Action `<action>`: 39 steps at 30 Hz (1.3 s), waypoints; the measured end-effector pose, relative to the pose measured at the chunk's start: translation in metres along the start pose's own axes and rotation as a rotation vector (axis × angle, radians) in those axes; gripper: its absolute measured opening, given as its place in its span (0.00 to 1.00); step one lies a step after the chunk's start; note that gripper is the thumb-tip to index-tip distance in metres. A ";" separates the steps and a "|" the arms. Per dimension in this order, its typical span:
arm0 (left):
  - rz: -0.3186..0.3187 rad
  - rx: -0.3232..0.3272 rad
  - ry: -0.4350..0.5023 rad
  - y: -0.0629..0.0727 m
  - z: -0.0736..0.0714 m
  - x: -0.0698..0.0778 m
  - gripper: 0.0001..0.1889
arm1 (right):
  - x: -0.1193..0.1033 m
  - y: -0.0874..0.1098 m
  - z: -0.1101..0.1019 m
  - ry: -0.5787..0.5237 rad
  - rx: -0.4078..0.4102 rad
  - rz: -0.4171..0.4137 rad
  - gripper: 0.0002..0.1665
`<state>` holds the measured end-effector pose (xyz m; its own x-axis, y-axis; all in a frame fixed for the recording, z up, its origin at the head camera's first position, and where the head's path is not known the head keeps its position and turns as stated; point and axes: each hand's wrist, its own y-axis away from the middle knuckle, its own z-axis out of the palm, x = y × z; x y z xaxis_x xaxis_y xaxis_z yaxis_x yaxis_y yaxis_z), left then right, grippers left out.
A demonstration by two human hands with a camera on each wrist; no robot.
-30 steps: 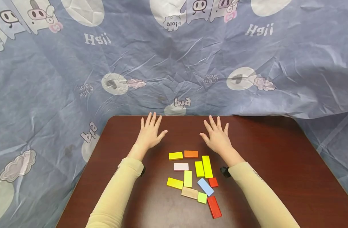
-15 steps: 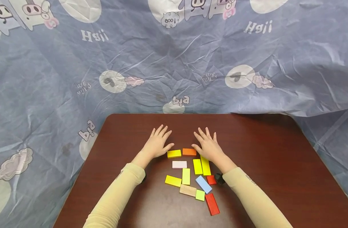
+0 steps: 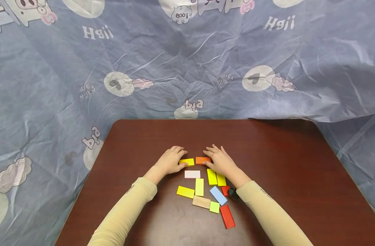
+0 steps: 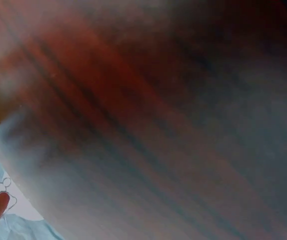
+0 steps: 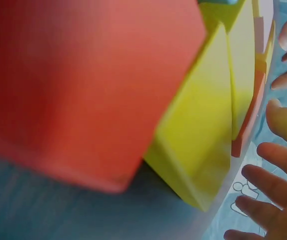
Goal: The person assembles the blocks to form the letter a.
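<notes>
Clock: head view, 12 = far edge of table [image 3: 138, 136]. Reaching from 7 with left hand [image 3: 168, 162]: fingers a bit bent, toward 2; thumb toward 3, along near side of far yellow block [image 3: 190, 162], at its 9 o'clock end. Thumb and fingers apart, not clamped on anything; can't tell contact. Reaching from 5 with right hand [image 3: 220, 162]: fingers apart, toward 10; thumb over near edge of orange block [image 3: 201, 160]. No grip; can't tell contact here either.

Far yellow block: just beyond pale pink block [image 3: 192, 174], long axis 9–3, 3 o'clock end slightly farther out. Orange block: across a small gap toward 3, long axis 9–3. From there toward 5: paired yellow blocks [image 3: 211, 176], side by side, long axes near 11:30–5:30. Nearer 6: pale yellow block [image 3: 199, 187], 12–6; blue block [image 3: 218, 195], about 11–5.

Partly hidden: far yellow block's 9 o'clock end, by left hand; one paired block's far end, under right hand; small red block [image 3: 225, 190], behind black wrist device [image 3: 233, 193]. Left wrist view: mostly blurred tabletop, sliver of yellow at 9, cut-off fingertips at 8. Right wrist view: out-of-focus red face at 10, right hand cut off at 4, left fingertips cut off at 2.
</notes>
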<state>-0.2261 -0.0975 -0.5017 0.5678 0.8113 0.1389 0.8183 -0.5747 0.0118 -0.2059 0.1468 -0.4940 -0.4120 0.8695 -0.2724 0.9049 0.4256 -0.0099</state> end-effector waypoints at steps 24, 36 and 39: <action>-0.019 0.011 0.107 -0.020 0.005 0.003 0.16 | 0.001 -0.012 0.004 -0.086 0.015 0.053 0.21; -0.129 0.102 0.211 -0.039 0.009 -0.005 0.18 | 0.014 -0.030 -0.007 -0.105 -0.001 0.113 0.22; -0.172 0.112 0.285 -0.040 0.008 -0.008 0.18 | 0.017 -0.035 -0.008 -0.107 -0.004 0.120 0.22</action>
<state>-0.2625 -0.0801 -0.5114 0.3861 0.8238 0.4151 0.9134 -0.4043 -0.0472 -0.2450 0.1490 -0.4905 -0.2872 0.8825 -0.3724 0.9463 0.3216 0.0323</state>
